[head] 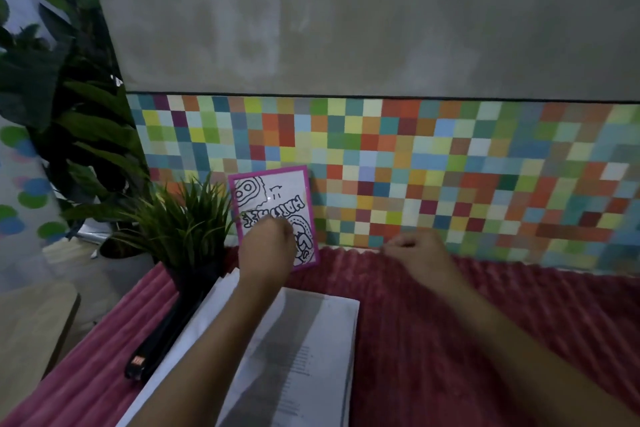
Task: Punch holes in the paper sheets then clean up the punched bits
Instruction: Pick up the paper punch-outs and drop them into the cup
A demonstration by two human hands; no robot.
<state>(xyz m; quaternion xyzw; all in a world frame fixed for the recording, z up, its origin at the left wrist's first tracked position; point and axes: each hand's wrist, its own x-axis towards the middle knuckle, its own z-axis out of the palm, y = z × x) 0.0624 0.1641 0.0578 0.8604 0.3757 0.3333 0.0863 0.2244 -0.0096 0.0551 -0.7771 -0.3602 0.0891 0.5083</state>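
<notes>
I judge punching not yet begun: my left hand [266, 246] pinches the pink-bordered card [273, 211], right hand [415, 250] rests curled and empty, so next I must reach the paper sheets [294, 350] and black punch [162, 333].

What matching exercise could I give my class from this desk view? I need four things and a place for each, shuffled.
Things:
1. pink-framed card
2. black hole punch
3. paper sheets
4. small potted plant

Places:
A. lying flat on the red cloth, under the left forearm
B. at the table's far left corner
C. leaning against the checkered wall
D. along the left edge of the sheets

Pairs: 1-C, 2-D, 3-A, 4-B
</notes>
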